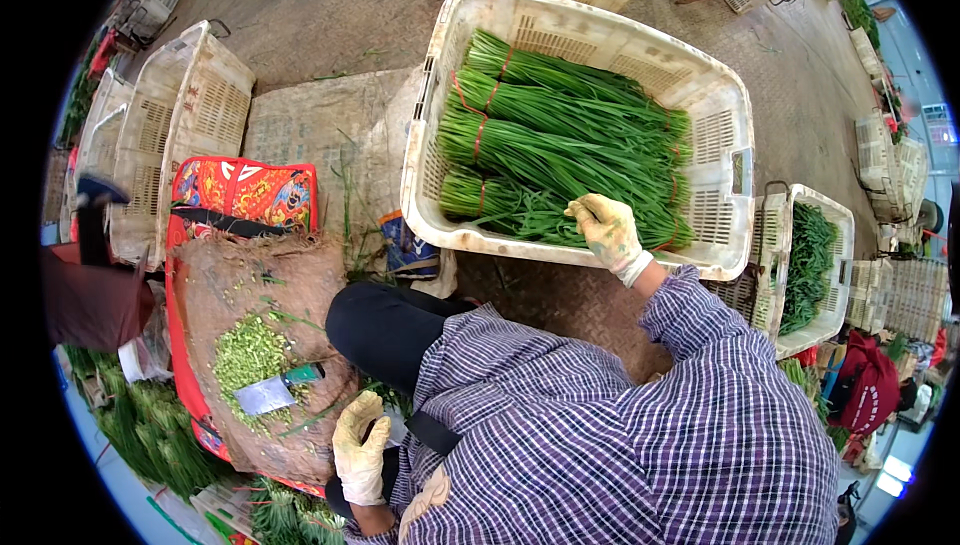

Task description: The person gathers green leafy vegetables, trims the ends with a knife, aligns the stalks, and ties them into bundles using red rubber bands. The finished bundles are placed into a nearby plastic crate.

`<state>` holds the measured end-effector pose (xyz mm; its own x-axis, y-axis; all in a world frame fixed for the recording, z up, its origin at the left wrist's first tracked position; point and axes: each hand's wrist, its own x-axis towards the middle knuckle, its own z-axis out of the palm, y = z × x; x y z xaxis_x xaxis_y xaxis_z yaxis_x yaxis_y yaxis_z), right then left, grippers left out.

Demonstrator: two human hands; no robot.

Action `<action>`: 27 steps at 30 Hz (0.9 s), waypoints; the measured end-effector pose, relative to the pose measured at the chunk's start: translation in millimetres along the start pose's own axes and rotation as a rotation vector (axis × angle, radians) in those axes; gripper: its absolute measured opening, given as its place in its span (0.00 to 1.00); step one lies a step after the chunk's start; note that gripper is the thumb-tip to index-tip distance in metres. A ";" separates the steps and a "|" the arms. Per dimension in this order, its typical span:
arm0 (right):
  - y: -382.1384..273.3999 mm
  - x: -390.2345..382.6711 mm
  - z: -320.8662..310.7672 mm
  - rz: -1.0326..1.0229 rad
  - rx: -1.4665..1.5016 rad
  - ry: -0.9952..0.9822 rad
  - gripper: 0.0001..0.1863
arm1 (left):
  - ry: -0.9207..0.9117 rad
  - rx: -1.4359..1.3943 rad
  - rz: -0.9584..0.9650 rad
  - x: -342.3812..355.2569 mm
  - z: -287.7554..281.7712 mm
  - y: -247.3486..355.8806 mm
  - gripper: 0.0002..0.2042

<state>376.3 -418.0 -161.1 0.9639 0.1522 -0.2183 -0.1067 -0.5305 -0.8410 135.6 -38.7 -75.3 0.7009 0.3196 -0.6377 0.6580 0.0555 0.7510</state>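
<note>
Red-banded bundles of green stalks point(560, 135) lie in the pale crate point(500, 245); tying looks done for these, but how many remain I cannot tell. The right hand point(607, 232) has its grip curled over them, any hold unclear; the left hand's point(360, 453) grip is half open, visibly holding nothing. Clippings point(245, 347) and 1 cleaver point(264, 396) lie on sackcloth point(300, 285); more crates point(215, 95) stand on the brown floor point(320, 35).
</note>
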 end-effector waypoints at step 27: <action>7.9 34.6 14.8 -0.102 -0.609 -0.349 0.09 | -0.021 0.036 0.029 2.6 6.6 4.1 0.22</action>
<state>405.2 -404.5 -182.6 0.8169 0.4299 -0.3845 0.2331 -0.8559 -0.4616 141.9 -43.9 -75.0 0.7254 0.3007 -0.6192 0.6461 0.0126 0.7631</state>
